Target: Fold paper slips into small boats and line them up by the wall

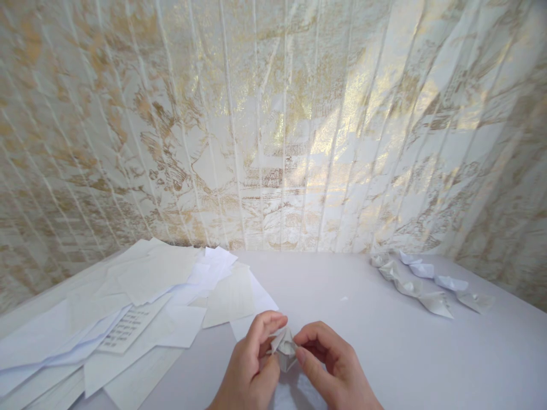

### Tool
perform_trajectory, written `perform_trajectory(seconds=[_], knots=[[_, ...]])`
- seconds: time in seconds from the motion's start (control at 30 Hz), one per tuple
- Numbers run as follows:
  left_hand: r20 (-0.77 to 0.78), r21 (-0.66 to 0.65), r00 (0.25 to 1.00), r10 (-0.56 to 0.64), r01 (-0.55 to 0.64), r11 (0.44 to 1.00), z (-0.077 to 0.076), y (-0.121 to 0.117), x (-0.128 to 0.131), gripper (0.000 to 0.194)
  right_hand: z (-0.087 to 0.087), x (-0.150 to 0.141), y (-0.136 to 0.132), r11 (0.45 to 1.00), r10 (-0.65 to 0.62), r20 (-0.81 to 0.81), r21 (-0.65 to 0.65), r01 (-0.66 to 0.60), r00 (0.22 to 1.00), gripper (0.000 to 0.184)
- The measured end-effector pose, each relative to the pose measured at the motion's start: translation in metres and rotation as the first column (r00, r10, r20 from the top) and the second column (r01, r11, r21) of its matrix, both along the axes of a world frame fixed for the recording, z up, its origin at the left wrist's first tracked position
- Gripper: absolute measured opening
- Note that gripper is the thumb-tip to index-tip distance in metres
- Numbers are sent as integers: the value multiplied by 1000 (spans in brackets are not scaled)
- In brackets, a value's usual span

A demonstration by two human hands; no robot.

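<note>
Between my two hands, just above the table's near side, is a small folded piece of greyish-white paper (285, 348) with several creased layers. My left hand (256, 361) grips its left side, thumb in front and fingers curled behind. On the other side, the thumb and forefinger of my right hand (331, 361) pinch its right edge. My fingers cover parts of the folds, so its full shape is hidden.
Loose sheets of paper (158, 273) spread over the left of the white table (316, 285), one with printed lines. Several folded paper boats (450, 283) stand in two rows at the back right. A patterned white and gold curtain (273, 125) hangs behind. A tiny paper scrap (344, 298) lies mid-table.
</note>
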State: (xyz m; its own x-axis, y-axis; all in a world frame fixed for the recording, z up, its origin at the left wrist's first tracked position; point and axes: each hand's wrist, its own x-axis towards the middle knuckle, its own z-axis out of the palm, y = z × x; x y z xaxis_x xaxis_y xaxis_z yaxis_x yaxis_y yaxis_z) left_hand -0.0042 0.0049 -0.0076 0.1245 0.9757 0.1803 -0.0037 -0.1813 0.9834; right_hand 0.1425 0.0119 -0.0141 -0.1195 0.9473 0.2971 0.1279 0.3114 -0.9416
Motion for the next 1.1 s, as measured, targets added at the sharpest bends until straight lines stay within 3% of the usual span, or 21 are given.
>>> perform_trajectory(seconds=[0.3,0.6,0.9,1.1], knots=[[90,-129,996,4,8,992,-4,4,1,35,1,0,1,999,-20,-43,-31,19,999,23],[235,-213,971,-51,103,972,-7,10,3,42,3,-1,0,999,-28,-89,-47,24,996,27],[398,-257,913,-95,210,943,2,7,1,46,1,1,4,950,4,-211,-304,-69,977,35],[489,-250,860,-146,299,921,-7,12,-1,46,2,-1,4,934,10,-319,-335,-122,948,36]])
